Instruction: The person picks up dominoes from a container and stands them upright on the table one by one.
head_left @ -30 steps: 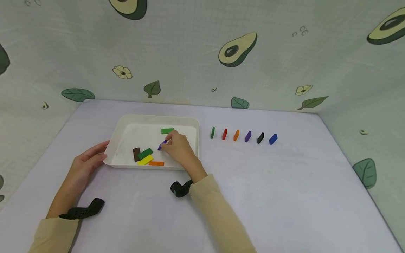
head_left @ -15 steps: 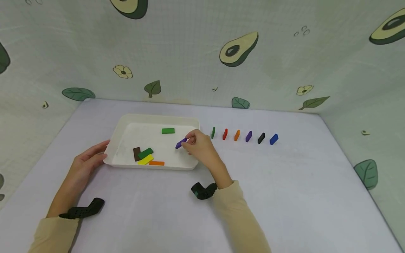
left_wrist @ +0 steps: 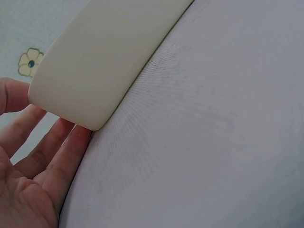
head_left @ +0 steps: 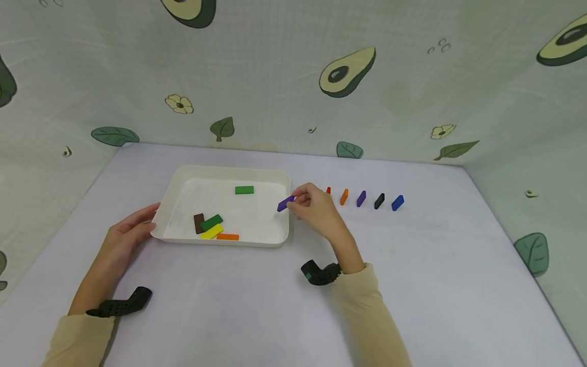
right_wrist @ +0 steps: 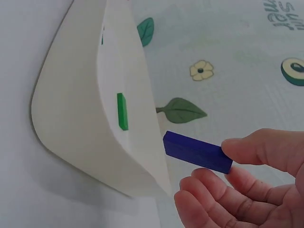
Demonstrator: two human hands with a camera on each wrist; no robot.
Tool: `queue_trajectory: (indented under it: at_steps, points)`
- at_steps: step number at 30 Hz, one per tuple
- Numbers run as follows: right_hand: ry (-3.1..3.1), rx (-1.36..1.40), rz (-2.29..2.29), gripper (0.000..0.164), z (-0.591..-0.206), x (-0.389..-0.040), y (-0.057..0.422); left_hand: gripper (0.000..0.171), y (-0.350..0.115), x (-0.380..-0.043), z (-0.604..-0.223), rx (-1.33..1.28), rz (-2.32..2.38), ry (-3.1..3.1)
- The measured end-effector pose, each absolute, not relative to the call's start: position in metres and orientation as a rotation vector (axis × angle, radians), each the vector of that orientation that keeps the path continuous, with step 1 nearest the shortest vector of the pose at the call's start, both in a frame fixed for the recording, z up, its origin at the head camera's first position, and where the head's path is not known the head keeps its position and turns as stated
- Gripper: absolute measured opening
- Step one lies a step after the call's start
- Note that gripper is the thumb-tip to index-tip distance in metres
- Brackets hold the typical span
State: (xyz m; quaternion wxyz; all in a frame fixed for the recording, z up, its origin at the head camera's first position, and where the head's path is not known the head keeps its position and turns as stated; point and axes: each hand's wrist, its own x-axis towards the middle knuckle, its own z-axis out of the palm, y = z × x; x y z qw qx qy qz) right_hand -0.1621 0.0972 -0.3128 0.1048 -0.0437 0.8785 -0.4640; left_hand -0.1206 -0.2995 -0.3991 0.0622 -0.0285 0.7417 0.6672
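Between thumb and fingertips, my right hand [head_left: 316,208] pinches a purple domino [head_left: 285,204] by one end, over the tray's right rim. In the right wrist view the purple domino [right_wrist: 197,152] points out toward the tray's pale wall. My left hand [head_left: 130,229] holds the white tray [head_left: 183,176] at its near left corner. The left wrist view has the thumb by the rim and the fingertips low on the tray's outer wall [left_wrist: 95,61]. Inside the tray lie a light green domino [head_left: 244,190], a brown one, a dark green one, a yellow one [head_left: 212,232] and an orange one [head_left: 228,237].
Right of the tray stands a row of upright dominoes, among them an orange one [head_left: 344,197], a purple one [head_left: 361,199], a black one [head_left: 379,201] and a blue one [head_left: 397,202]. My right hand hides the row's left end. A printed cloth [head_left: 275,76] backs the table.
The purple domino has been lifted from the tray and carried right to its rim by my right hand. My left hand keeps its place at the tray's corner.
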Motion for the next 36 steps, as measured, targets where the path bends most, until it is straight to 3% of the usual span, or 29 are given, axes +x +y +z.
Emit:
queue_trajectory:
  at_steps: [18, 36]
  points:
    - [2.613, -0.114, -1.375, 0.030, -0.310, -0.167, 0.151, 0.048, -0.299, -0.121, -0.398, -0.082, 2.011, 2.253]
    - [2.635, -0.218, -1.178, 0.023, -0.335, -0.176, 0.149, 0.047, -0.298, -0.121, -0.397, -0.095, 2.016, 2.251]
